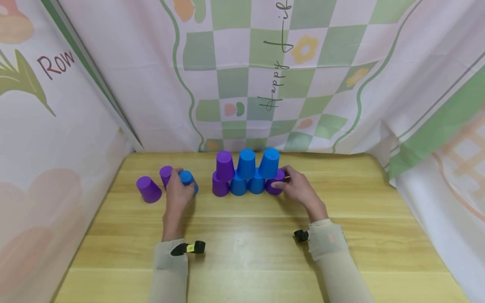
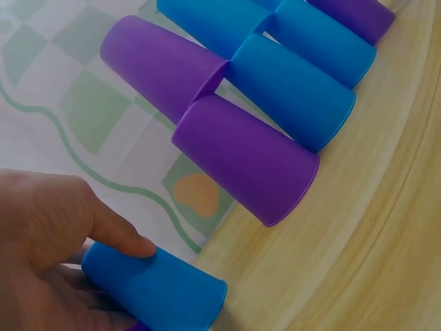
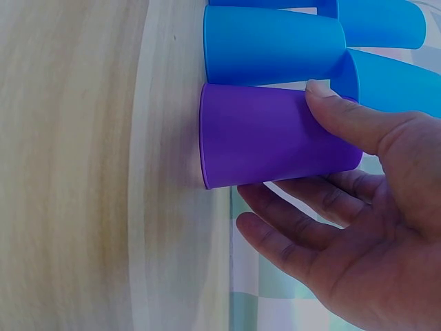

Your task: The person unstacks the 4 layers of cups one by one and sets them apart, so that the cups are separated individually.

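Two beige fabric sleeves [image 1: 169, 277] crossed the bottom of the frame above a pale wooden counter [image 1: 242, 256]. Left of centre, the left hand [image 1: 178, 192] gripped a tapered blue plastic cup [image 1: 187, 178]; right of centre, the right hand [image 1: 300, 189] curled around a tapered purple plastic cup [image 1: 273, 188], bottom right in a two-tier stack [image 1: 247, 165].

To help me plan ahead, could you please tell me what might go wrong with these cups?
The right hand grips the right-end purple cup; a nudge could topple the upper blue cup resting partly on it. The left hand holds another blue cup and might knock the nearby purple cup.
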Demonstrator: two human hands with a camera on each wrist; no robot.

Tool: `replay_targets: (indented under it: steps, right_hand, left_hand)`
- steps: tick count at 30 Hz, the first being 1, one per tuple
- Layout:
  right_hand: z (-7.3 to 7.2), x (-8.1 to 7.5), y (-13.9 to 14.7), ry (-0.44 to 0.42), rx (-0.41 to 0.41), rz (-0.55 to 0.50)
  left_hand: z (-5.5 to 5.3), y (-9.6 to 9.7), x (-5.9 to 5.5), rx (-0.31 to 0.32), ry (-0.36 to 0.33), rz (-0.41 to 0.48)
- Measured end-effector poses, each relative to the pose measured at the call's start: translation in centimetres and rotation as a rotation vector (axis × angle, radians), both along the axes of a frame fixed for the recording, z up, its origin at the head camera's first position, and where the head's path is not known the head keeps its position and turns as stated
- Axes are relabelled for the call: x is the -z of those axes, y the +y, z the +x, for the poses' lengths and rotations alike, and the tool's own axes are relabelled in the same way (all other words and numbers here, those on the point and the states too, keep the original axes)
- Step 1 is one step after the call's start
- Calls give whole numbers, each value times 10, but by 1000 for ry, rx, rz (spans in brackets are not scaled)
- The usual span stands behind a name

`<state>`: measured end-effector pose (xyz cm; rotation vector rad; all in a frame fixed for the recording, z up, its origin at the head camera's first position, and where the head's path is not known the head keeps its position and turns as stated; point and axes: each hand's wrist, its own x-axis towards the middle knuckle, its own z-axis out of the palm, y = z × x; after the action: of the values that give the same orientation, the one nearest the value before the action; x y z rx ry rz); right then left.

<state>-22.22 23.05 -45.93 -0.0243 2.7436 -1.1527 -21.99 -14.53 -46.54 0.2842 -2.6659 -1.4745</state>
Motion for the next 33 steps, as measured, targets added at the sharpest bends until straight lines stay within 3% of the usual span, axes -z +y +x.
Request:
replay_targets:
  steps: [6, 11, 20, 25, 33]
  right_hand:
    - [0, -1, -1, 11, -5, 1]
    - [1, -1, -2, 18, -5, -1]
    - [2, -2, -1, 14, -2, 1]
    - [2, -4, 0, 18, 0, 4]
    - [3, -1, 0, 28, -6, -10]
  left_hand:
    - [5, 2, -11, -6, 5, 24]
    - [14, 4, -28, -19, 44, 40]
    - [22, 16, -57, -28, 225, 110]
    - [19, 33, -65, 68, 321, 173]
    - [7, 65, -50, 250, 250, 110]
